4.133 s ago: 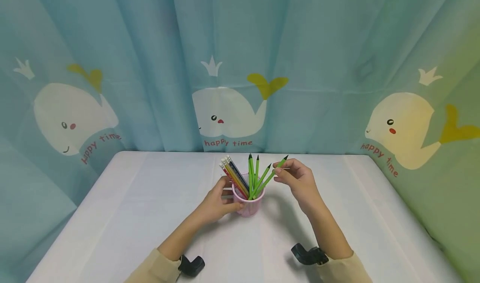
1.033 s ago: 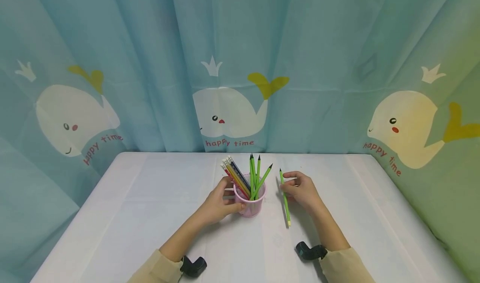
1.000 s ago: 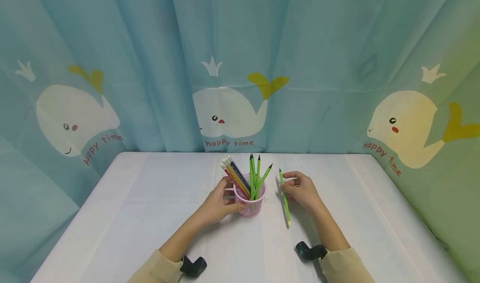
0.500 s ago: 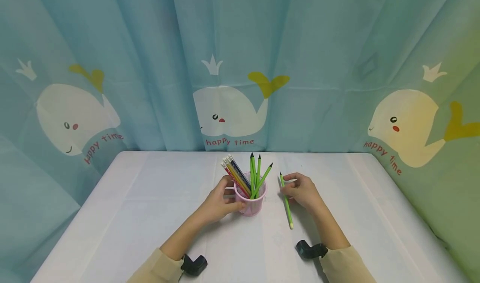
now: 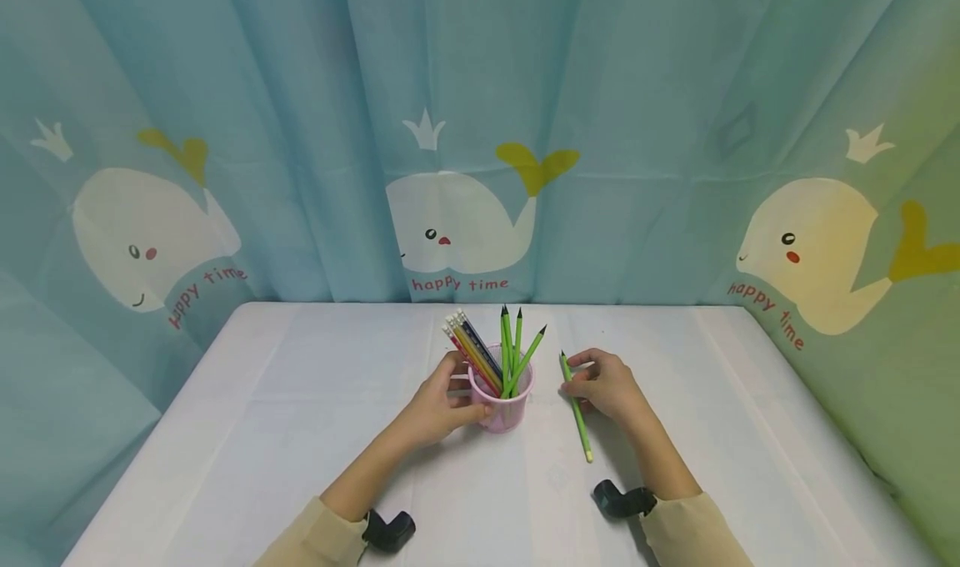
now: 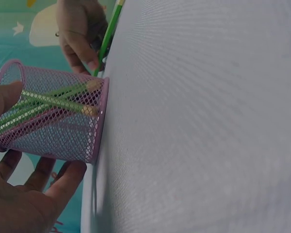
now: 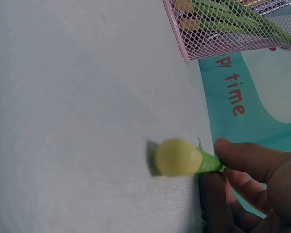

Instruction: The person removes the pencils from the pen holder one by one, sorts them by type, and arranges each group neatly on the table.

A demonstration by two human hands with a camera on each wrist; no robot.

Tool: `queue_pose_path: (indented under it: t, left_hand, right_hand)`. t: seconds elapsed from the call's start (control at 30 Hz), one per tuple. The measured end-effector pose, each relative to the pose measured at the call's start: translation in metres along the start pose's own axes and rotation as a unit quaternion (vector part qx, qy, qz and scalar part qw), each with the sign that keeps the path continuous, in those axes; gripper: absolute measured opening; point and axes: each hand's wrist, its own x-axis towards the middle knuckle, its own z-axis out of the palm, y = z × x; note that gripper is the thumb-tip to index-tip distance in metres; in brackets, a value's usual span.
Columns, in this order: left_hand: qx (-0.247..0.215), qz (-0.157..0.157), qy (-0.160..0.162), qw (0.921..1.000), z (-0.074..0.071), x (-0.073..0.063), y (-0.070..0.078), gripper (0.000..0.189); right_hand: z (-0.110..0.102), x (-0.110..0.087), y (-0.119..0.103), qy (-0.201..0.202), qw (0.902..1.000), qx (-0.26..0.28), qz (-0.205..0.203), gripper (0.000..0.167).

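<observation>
My left hand (image 5: pixel 433 408) holds the pink mesh pencil cup (image 5: pixel 504 418) from its left side, thumb in front and fingers behind. The cup stands upright with several green pencils (image 5: pixel 517 367) tips up, and several patterned pencils (image 5: pixel 474 354) with white erasers up, leaning left. To the right of the cup, my right hand (image 5: pixel 609 386) pinches a single green pencil (image 5: pixel 580 423) near its dark tip. That pencil lies low at the tabletop, its yellow end towards me. In the right wrist view the pencil's yellow end (image 7: pixel 177 157) is large and blurred, with thumb and finger behind it.
A white-covered table (image 5: pixel 300 434) runs back to a blue-green curtain (image 5: pixel 637 133) printed with whales. Each wrist carries a black camera mount, one at the left wrist (image 5: pixel 390 533) and one at the right wrist (image 5: pixel 621 500).
Earlier my right hand pinched the green pencil inside the cup; now it is outside, on the right. Over the last second its yellow end has swung slightly right and nearer. My left hand stays.
</observation>
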Motion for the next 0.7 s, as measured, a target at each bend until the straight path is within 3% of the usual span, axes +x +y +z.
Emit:
queue_pose_path:
  t: [0.3,0.7]
  left_hand:
    - [0.0,0.004,0.0,1.0,0.0001,0.0021,-0.0004,0.076]
    - [0.012,0.004,-0.004,0.9999,0.0,-0.0004,-0.0014,0.075]
  right_hand:
    - [-0.0012,0.0005,0.0008,0.0,0.9998,-0.017,-0.006,0.042]
    - [-0.0032,-0.0029,-0.0053,-0.007,0.9999,0.004,-0.013,0.043]
